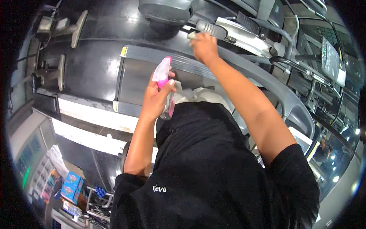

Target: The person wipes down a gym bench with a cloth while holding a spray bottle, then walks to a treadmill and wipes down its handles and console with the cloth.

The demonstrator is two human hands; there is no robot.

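Observation:
My left hand [154, 98] is wrapped round a spray bottle [170, 107] with a white and pink trigger head and a clear body. The bottle is held in front of my waist, over the treadmill belt [133, 80]. My right hand [205, 47] reaches forward past the treadmill's ribbed side rail [183, 68]. A small pale cloth [191, 35] pokes out of its closed fingers. This hand is close to the grey foot pedal [211, 29] of a neighbouring machine; whether it touches the pedal I cannot tell.
The treadmill's grey handrail [267, 78] curves along my right side. A console screen [331, 63] stands further right. Another machine's grey housing [166, 11] sits ahead on the dark floor [95, 26]. Machine feet [79, 28] are at the far left, and blue boxes [72, 186] at lower left.

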